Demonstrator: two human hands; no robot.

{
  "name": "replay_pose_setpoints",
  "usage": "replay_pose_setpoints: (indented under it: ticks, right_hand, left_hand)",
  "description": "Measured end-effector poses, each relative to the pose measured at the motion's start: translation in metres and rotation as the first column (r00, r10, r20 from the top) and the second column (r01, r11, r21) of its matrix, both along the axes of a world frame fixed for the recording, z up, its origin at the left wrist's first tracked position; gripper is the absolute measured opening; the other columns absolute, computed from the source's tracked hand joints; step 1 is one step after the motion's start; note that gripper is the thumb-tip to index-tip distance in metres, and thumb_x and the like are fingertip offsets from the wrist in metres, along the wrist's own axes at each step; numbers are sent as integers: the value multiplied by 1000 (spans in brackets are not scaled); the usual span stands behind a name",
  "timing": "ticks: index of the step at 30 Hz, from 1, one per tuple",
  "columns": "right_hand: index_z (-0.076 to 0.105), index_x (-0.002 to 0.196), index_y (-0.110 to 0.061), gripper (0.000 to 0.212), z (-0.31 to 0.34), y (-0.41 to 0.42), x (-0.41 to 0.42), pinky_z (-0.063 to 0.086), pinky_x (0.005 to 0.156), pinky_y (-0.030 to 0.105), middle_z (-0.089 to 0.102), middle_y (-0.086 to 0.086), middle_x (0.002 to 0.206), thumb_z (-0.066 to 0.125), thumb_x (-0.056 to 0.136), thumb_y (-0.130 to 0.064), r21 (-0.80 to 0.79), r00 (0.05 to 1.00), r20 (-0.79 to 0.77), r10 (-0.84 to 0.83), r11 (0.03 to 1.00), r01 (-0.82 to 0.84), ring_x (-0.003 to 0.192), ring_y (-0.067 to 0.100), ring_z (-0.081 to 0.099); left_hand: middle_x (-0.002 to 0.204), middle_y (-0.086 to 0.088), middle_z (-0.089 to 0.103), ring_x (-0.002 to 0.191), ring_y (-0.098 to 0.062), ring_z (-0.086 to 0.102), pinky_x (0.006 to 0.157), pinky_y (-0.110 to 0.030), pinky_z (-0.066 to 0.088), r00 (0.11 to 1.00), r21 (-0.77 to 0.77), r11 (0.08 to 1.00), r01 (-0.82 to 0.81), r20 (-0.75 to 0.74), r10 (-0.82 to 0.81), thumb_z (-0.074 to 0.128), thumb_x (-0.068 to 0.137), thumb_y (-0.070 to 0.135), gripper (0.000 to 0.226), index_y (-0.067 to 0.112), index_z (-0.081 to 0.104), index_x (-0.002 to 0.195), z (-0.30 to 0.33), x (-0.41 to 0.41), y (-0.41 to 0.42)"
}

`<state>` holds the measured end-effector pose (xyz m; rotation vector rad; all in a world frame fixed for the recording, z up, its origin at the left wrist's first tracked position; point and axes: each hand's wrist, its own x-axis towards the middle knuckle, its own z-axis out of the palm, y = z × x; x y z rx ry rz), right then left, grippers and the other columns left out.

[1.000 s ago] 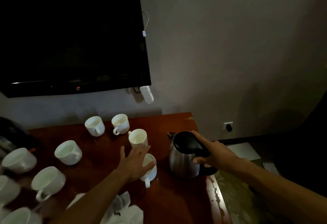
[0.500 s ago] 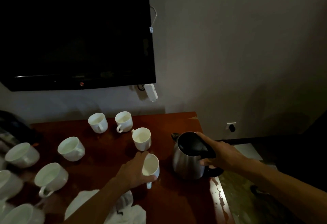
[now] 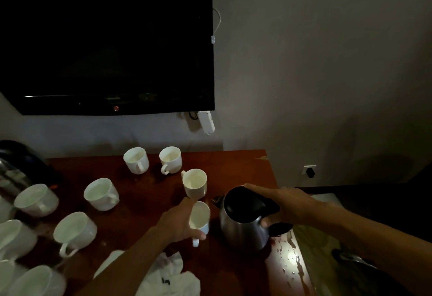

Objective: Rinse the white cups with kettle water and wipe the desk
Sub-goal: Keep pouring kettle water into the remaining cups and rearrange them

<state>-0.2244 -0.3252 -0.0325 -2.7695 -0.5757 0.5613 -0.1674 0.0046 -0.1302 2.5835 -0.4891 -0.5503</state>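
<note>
Cup and kettle at the desk's right edge.

The desk (image 3: 145,258) is crowded left with cups. My right hand (image 3: 288,204) grips the kettle (image 3: 243,228) handle, spout pointing left. My left hand (image 3: 178,222) wraps the tilted cup (image 3: 199,216), mouth seemingly toward the kettle.

— Where is there room on the desk (image 3: 233,162)?
— The far right corner, behind the kettle (image 3: 243,223), is bare wood.
— And the left?
— Crowded: white cups (image 3: 100,194) stand scattered there, and a crumpled cloth (image 3: 173,274) lies at the near edge.
</note>
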Motion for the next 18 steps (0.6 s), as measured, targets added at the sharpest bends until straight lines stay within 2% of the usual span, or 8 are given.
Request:
replay_pose_setpoints:
  ticks: [8,12,14,16,18]
  right_hand:
    - [-4,156,-49,101,12,21,20,53,93,33,61,-1,130,71,88,-49,-86,999,10,53,995,-52,102,15,63]
    - [-2,155,-51,98,24,34,28,54,74,22,59,-9,110,70,88,-50,-124,998,-39,56,990,-60,76,12,67]
    - [1,158,-46,98,32,44,32,54,76,22,60,-7,112,70,88,-49,-156,997,-33,76,984,-80,74,8,63]
    - [2,159,-43,97,39,55,35,53,81,25,63,-3,118,69,89,-50,-197,992,-17,123,973,-124,69,1,53]
    - [3,159,-42,96,45,63,39,51,79,25,63,-3,117,68,89,-51,-215,990,-31,135,967,-138,64,-4,44]
  left_hand:
    - [135,15,46,124,-14,52,94,-38,47,999,49,998,-39,18,38,85,58,65,102,37,34,142,3,0,12]
    - [134,10,45,123,-20,53,96,-43,47,992,106,986,-126,39,123,85,60,64,100,31,35,140,6,-2,13]
    - [134,9,43,123,-22,53,96,-44,48,987,99,982,-159,45,155,85,61,64,100,30,34,140,5,-5,14]
    - [135,9,42,124,-23,52,95,-43,47,983,83,980,-181,47,178,85,62,62,100,30,34,141,4,-8,15]
    - [136,9,42,124,-23,53,95,-43,47,983,87,980,-179,54,175,85,63,61,98,30,34,141,5,-9,14]
